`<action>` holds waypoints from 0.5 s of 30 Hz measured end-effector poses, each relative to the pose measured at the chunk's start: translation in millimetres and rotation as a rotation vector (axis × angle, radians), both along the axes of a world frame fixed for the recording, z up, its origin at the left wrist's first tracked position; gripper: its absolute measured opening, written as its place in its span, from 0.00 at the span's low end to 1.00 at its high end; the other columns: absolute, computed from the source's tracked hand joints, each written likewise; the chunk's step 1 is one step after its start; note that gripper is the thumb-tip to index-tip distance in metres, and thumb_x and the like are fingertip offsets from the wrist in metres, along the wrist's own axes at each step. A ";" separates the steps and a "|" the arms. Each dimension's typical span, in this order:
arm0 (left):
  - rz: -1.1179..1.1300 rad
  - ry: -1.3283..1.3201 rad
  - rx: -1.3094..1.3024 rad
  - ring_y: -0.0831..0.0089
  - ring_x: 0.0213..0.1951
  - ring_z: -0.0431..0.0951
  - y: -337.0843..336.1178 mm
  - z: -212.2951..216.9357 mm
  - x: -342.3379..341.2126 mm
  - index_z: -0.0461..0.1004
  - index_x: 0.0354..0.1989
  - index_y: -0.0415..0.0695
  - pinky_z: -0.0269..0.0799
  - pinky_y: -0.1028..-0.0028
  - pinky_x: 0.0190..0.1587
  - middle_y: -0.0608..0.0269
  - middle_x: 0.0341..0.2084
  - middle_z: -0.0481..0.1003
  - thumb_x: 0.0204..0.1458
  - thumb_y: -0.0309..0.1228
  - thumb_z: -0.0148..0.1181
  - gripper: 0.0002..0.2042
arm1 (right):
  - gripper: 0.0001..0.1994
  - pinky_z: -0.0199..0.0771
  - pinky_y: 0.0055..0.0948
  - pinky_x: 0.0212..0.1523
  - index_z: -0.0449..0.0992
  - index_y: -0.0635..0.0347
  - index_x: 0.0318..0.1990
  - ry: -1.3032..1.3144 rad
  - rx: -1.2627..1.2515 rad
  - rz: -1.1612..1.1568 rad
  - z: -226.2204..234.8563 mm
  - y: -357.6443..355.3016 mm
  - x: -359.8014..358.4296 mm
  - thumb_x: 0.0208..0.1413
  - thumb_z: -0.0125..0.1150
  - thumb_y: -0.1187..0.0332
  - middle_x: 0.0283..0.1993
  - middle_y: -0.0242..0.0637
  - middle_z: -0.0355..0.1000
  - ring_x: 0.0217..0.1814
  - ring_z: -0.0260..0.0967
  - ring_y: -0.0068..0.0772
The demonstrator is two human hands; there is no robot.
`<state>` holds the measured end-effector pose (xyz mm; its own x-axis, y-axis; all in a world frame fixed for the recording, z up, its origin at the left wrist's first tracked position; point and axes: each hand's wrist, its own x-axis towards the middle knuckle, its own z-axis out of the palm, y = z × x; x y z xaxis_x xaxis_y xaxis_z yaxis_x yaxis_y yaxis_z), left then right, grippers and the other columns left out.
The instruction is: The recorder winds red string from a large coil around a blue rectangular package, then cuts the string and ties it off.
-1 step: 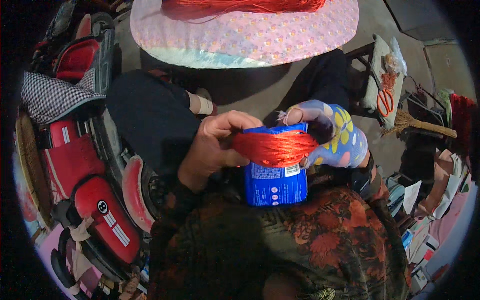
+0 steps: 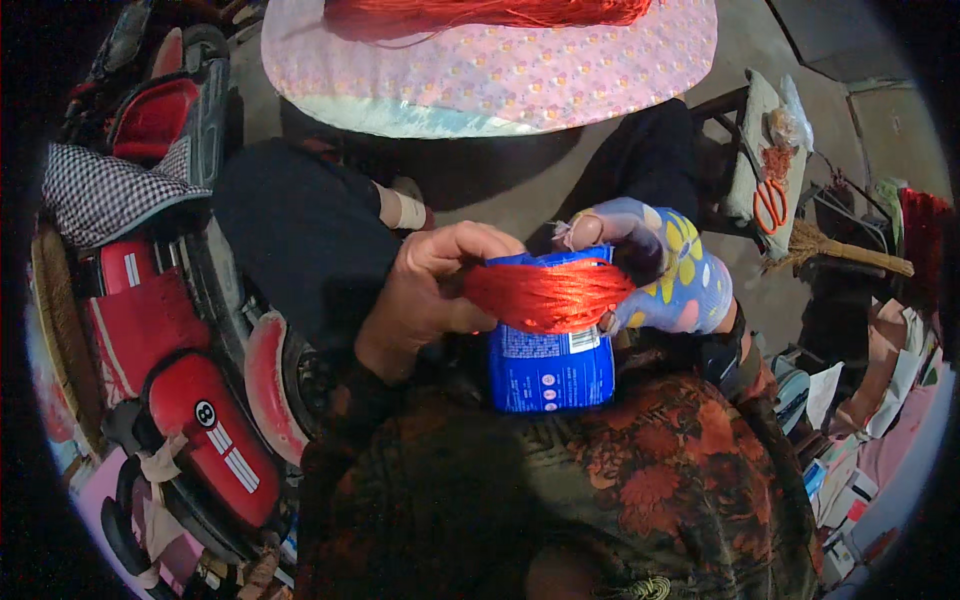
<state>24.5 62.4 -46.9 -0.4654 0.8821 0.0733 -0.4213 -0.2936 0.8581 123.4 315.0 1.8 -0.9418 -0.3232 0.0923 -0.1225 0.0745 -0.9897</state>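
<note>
A hank of thin red cord (image 2: 550, 297) is wrapped round the upper part of a blue printed packet (image 2: 552, 378), held upright in front of my body. My bare left hand (image 2: 425, 285) grips the left end of the cord, thumb below and fingers above. On the right side, my right hand (image 2: 675, 265) pinches the cord and packet. It wears a blue flowered fabric glove with the fingertips exposed. The backs of the cord and packet are hidden. More red cord (image 2: 490, 12) lies in a long bundle on the pink flowered round surface (image 2: 560, 85) ahead.
At left stands a red and black scooter (image 2: 215, 430) with a checked cloth (image 2: 115, 195) on it. To the right, orange-handled scissors (image 2: 770, 205) lie on a pale padded stool (image 2: 760, 150). A straw broom (image 2: 840, 248) and piled papers (image 2: 850, 440) are also there.
</note>
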 end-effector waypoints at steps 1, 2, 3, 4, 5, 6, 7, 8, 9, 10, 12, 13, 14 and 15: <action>0.021 0.015 0.000 0.71 0.47 0.73 0.2 -1.7 0.6 0.73 0.43 0.38 0.68 0.72 0.53 0.57 0.44 0.74 0.34 0.24 0.74 0.24 | 0.40 0.66 0.34 0.61 0.65 0.66 0.59 -0.034 -0.015 0.000 -0.2 -0.2 -0.3 0.35 0.80 0.68 0.56 0.43 0.69 0.58 0.68 0.35; 0.043 0.029 -0.001 0.71 0.46 0.74 0.4 -5.0 2.6 0.72 0.44 0.38 0.68 0.72 0.52 0.57 0.44 0.74 0.34 0.25 0.74 0.25 | 0.41 0.65 0.34 0.61 0.63 0.66 0.60 -0.069 -0.029 -0.001 -0.9 -0.7 -0.7 0.35 0.80 0.69 0.58 0.42 0.67 0.58 0.68 0.34; 0.063 0.041 -0.002 0.71 0.46 0.74 2.6 -4.2 4.7 0.72 0.45 0.38 0.69 0.72 0.52 0.57 0.44 0.74 0.34 0.25 0.75 0.26 | 0.45 0.63 0.35 0.63 0.60 0.65 0.62 -0.060 -0.147 -0.008 -5.4 -4.1 -1.2 0.34 0.81 0.68 0.61 0.42 0.63 0.61 0.64 0.34; 0.096 0.023 0.007 0.72 0.46 0.74 5.2 -0.3 7.6 0.71 0.46 0.39 0.69 0.72 0.52 0.58 0.43 0.74 0.33 0.25 0.75 0.27 | 0.49 0.60 0.36 0.65 0.57 0.64 0.64 -0.046 -0.264 -0.012 -9.7 -7.8 -2.1 0.32 0.81 0.67 0.64 0.42 0.59 0.64 0.60 0.34; 0.129 0.005 0.016 0.72 0.46 0.74 8.9 7.1 11.0 0.71 0.47 0.39 0.69 0.72 0.52 0.58 0.43 0.74 0.33 0.26 0.75 0.28 | 0.50 0.58 0.37 0.66 0.56 0.64 0.65 -0.059 -0.396 -0.002 -10.9 -11.5 -1.8 0.31 0.82 0.66 0.66 0.42 0.57 0.66 0.58 0.35; 0.163 -0.017 0.025 0.73 0.46 0.74 11.1 14.2 13.3 0.70 0.48 0.39 0.69 0.73 0.52 0.59 0.43 0.74 0.33 0.26 0.76 0.29 | 0.51 0.57 0.37 0.67 0.56 0.64 0.65 -0.019 -0.340 -0.007 -9.0 -10.1 -2.1 0.31 0.82 0.65 0.66 0.43 0.57 0.67 0.56 0.36; 0.134 -0.070 -0.050 0.73 0.46 0.74 9.7 17.7 13.4 0.69 0.50 0.39 0.69 0.73 0.52 0.59 0.43 0.74 0.33 0.26 0.76 0.31 | 0.51 0.55 0.38 0.67 0.56 0.63 0.65 0.021 -0.282 -0.015 -7.1 -8.3 -2.2 0.31 0.82 0.64 0.66 0.43 0.57 0.69 0.55 0.38; 0.104 -0.122 -0.125 0.74 0.46 0.75 6.9 20.4 12.5 0.68 0.52 0.39 0.69 0.74 0.53 0.60 0.43 0.74 0.33 0.26 0.76 0.33 | 0.51 0.54 0.39 0.68 0.56 0.63 0.65 0.059 -0.226 -0.026 -5.9 -7.1 -1.1 0.31 0.82 0.63 0.66 0.43 0.57 0.70 0.53 0.39; 0.077 -0.170 -0.199 0.75 0.46 0.75 4.6 22.9 11.2 0.67 0.53 0.39 0.69 0.74 0.53 0.60 0.43 0.75 0.33 0.26 0.76 0.34 | 0.50 0.54 0.39 0.68 0.57 0.63 0.65 0.081 -0.123 -0.017 -5.7 -4.5 -1.4 0.31 0.82 0.62 0.66 0.44 0.58 0.71 0.52 0.39; 0.059 -0.190 -0.203 0.75 0.47 0.75 4.3 24.5 8.8 0.66 0.55 0.39 0.69 0.74 0.53 0.60 0.43 0.75 0.33 0.26 0.76 0.35 | 0.50 0.53 0.39 0.69 0.57 0.63 0.65 0.104 -0.020 -0.010 -5.7 -2.9 -2.0 0.31 0.81 0.62 0.65 0.44 0.58 0.71 0.51 0.40; 0.022 -0.230 -0.216 0.76 0.47 0.75 4.8 26.1 3.7 0.65 0.57 0.38 0.68 0.74 0.54 0.60 0.44 0.75 0.33 0.25 0.76 0.38 | 0.47 0.56 0.40 0.68 0.59 0.64 0.63 0.042 -0.151 -0.039 -10.2 -4.8 0.0 0.34 0.80 0.62 0.64 0.44 0.61 0.69 0.55 0.39; 0.014 -0.239 -0.222 0.75 0.47 0.75 3.8 25.7 4.3 0.65 0.58 0.38 0.68 0.74 0.54 0.60 0.45 0.75 0.34 0.26 0.76 0.38 | 0.46 0.57 0.39 0.67 0.59 0.64 0.63 0.000 -0.172 -0.049 -8.9 -6.0 3.7 0.35 0.80 0.62 0.64 0.44 0.61 0.68 0.56 0.39; 0.006 -0.248 -0.227 0.75 0.47 0.76 2.6 24.6 5.3 0.64 0.58 0.38 0.68 0.74 0.54 0.59 0.45 0.76 0.34 0.26 0.76 0.38 | 0.45 0.58 0.39 0.67 0.60 0.64 0.63 -0.042 -0.192 -0.058 -7.7 -6.8 5.7 0.37 0.79 0.63 0.63 0.44 0.61 0.68 0.57 0.39; -0.003 -0.257 -0.229 0.75 0.47 0.76 2.8 24.1 5.8 0.64 0.58 0.38 0.68 0.74 0.55 0.59 0.46 0.76 0.35 0.26 0.75 0.38 | 0.44 0.58 0.39 0.67 0.60 0.65 0.63 -0.032 -0.136 -0.050 -3.7 -5.8 4.9 0.37 0.79 0.63 0.63 0.44 0.61 0.67 0.58 0.39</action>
